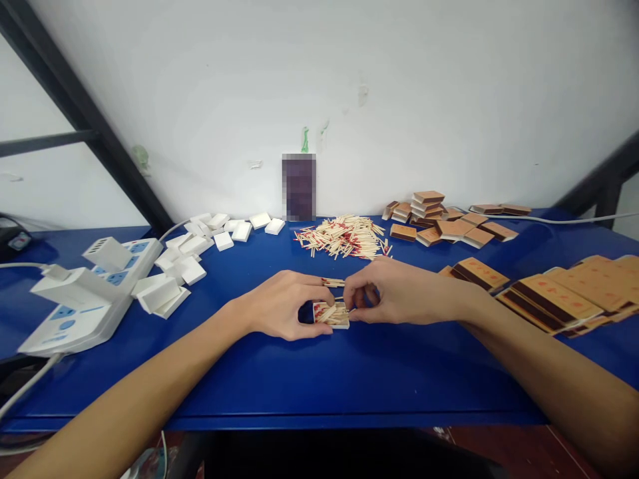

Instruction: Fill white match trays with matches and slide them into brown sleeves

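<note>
a: where's the small tray [341,326]?
b: on the blue table [299,386], between the two hands, with matches [327,313] lying inside, some with red heads showing.
a: and the left hand [287,306]?
b: it grasps the tray, thumb along the near side, fingers bent over the far side.
a: the right hand [399,289]?
b: its fingers are curled at the tray's right end, thumb and fingertip close together. i can't tell whether they pinch anything.
a: what's around them?
b: a few loose matches [333,283] just behind the tray, a match pile [349,234] farther back, white trays [183,256] and a power strip [102,319] to the left, matchbox covers [562,296] to the right.
</note>
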A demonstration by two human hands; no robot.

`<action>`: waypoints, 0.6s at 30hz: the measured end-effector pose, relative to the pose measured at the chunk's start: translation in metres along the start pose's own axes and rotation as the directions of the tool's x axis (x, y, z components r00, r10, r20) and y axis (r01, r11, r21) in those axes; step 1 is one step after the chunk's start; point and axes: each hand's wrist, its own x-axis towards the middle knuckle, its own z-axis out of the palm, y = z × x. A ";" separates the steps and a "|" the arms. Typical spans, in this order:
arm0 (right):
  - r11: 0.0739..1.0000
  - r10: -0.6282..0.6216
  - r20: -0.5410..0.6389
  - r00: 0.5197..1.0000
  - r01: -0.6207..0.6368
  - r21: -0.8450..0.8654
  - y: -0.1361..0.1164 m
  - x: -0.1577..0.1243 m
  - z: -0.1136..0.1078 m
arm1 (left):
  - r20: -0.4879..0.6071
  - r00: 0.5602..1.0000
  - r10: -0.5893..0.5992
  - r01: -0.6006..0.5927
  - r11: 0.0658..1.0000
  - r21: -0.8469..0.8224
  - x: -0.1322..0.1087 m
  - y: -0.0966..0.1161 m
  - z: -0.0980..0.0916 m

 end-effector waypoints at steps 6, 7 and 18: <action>0.991 0.132 0.080 0.988 -0.129 -0.034 0.003 -0.002 -0.005 | 0.012 1.000 0.010 -0.011 1.000 0.014 0.000 0.001 0.000; 0.991 0.131 0.092 0.987 -0.128 -0.039 0.004 -0.001 -0.004 | 0.012 1.000 -0.001 0.001 1.000 0.009 0.000 0.002 0.000; 1.000 -0.018 0.048 0.999 0.019 -0.012 0.004 0.002 0.004 | -0.057 0.998 0.014 -0.018 0.996 -0.084 0.002 0.003 0.007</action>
